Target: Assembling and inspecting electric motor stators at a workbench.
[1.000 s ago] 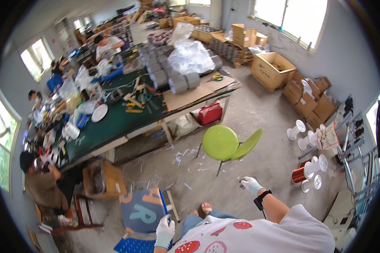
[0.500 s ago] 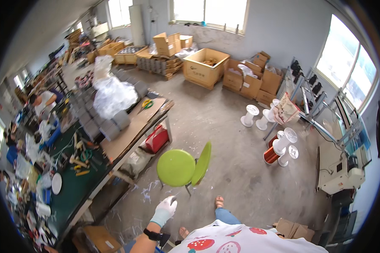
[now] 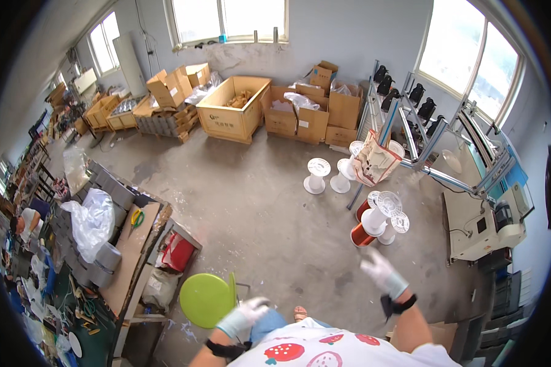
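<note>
My left hand [image 3: 243,315], in a white glove with a dark band at the wrist, hangs low in front of me beside a green chair [image 3: 207,300]. Its fingers look loosely apart, and I see nothing in them. Further right, my right hand [image 3: 382,273], gloved in the same way, reaches forward over the floor with fingers spread and a little blurred. It holds nothing visible and is nearest to several white spools, among them a front spool [image 3: 382,211]. Copper-coloured wire is wound on a spool [image 3: 362,235] beside that one.
A workbench [image 3: 125,269] with grey blocks, plastic film and yellow-green scissors [image 3: 136,218] runs along the left. Ahead by the wall stand a wooden crate [image 3: 229,116] and cardboard boxes [image 3: 312,122]. To the right are a metal frame [image 3: 419,153] and a beige machine [image 3: 480,226]. A person [image 3: 27,223] is far left.
My view has swung right, so the bench and chair sit further left. My right hand has come into view, reaching forward. The left hand stays low beside the chair.
</note>
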